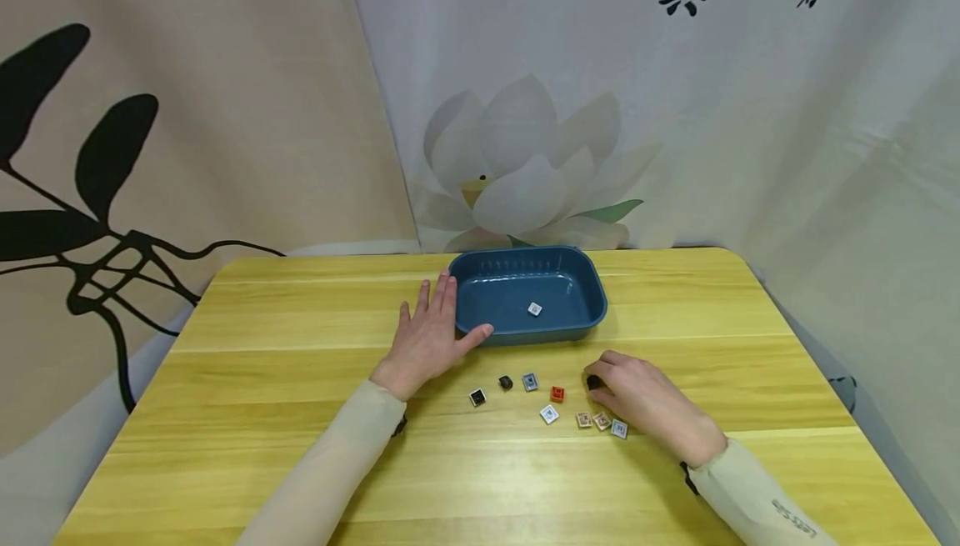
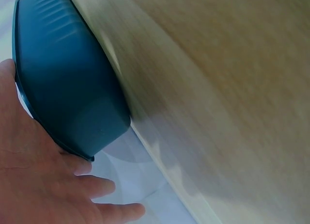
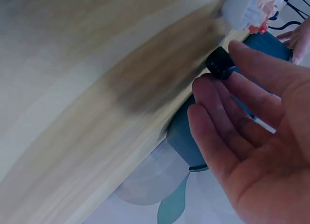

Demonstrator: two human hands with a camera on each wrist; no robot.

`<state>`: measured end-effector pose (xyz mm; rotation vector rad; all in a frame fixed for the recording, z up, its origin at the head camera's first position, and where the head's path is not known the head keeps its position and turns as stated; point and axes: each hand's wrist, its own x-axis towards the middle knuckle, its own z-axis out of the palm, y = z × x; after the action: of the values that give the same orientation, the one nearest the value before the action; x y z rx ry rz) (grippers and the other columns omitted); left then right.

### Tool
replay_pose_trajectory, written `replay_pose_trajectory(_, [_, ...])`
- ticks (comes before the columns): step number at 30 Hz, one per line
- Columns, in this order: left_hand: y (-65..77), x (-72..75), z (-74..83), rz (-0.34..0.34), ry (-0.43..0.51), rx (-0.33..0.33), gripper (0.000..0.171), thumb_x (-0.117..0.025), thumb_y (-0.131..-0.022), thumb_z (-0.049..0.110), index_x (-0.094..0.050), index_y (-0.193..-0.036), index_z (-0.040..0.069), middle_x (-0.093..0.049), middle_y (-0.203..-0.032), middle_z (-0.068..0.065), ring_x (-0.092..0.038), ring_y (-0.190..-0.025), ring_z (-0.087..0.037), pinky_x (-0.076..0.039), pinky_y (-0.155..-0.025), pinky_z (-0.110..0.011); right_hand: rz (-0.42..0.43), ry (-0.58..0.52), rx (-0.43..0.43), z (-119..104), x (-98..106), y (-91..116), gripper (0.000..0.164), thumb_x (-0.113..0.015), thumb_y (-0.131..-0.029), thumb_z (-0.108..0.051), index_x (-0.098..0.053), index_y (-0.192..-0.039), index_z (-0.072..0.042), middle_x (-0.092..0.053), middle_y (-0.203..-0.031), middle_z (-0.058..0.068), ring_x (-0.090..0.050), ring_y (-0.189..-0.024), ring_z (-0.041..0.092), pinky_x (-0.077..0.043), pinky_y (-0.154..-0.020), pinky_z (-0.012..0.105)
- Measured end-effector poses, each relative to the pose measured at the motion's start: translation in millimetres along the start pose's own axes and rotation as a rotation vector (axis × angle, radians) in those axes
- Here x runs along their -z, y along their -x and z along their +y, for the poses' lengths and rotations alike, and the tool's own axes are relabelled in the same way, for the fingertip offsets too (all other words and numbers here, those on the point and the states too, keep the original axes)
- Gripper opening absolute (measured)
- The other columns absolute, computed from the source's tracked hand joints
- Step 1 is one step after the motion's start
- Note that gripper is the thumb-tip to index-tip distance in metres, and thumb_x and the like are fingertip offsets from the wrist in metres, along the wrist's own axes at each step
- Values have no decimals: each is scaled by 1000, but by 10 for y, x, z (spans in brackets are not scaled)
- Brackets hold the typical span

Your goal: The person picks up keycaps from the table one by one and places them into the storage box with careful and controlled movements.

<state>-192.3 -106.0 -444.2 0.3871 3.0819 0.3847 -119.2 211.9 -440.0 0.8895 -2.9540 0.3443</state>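
Note:
A dark blue tray [image 1: 525, 338] stands at the back of the table, with one white keycap [image 1: 535, 309] inside. My left hand [image 1: 431, 338] rests at the tray's left side, fingers spread along the rim and thumb by the front edge; in the left wrist view, the tray's outer wall [image 2: 72, 83] shows beside it. Between thumb and fingertips, my right hand [image 1: 647, 396] pinches a black keycap [image 3: 220, 63] low over the table. Near it lie a red keycap [image 1: 557, 394], a white keycap [image 1: 549, 414], two beige keycaps [image 1: 584, 420] and a grey-white keycap [image 1: 618, 428].
Farther left on the wooden table [image 1: 262, 413] lie a grey-blue keycap [image 1: 530, 382], a small black keycap [image 1: 506, 382] and a black keycap with a pale edge [image 1: 477, 397]. A printed curtain [image 1: 540, 46] hangs right behind the table's back edge.

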Motion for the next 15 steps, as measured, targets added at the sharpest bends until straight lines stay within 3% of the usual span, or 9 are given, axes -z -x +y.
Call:
replay_pose_trajectory(8, [-3, -6, -4, 2, 12, -6, 112, -24, -80, 87, -6, -156, 7, 2, -162, -7, -6, -146, -35, -17, -107, -65, 10, 9, -8, 14, -5, 2, 13, -76, -84, -13, -72, -96, -10, -61, -90, -3, -58, -74, 8, -51, -65, 29])
replay_pose_trajectory(15, [-11, -9, -14, -4, 23, -12, 112, -24, -80, 87, -4, -156, 8, 1, -162, -7, -8, -146, -32, -17, -108, -65, 133, -1, 29, 55, 32, 18, 18, -77, -82, -8, -73, -99, -6, -64, -93, 0, -62, -79, 13, -54, -70, 32])
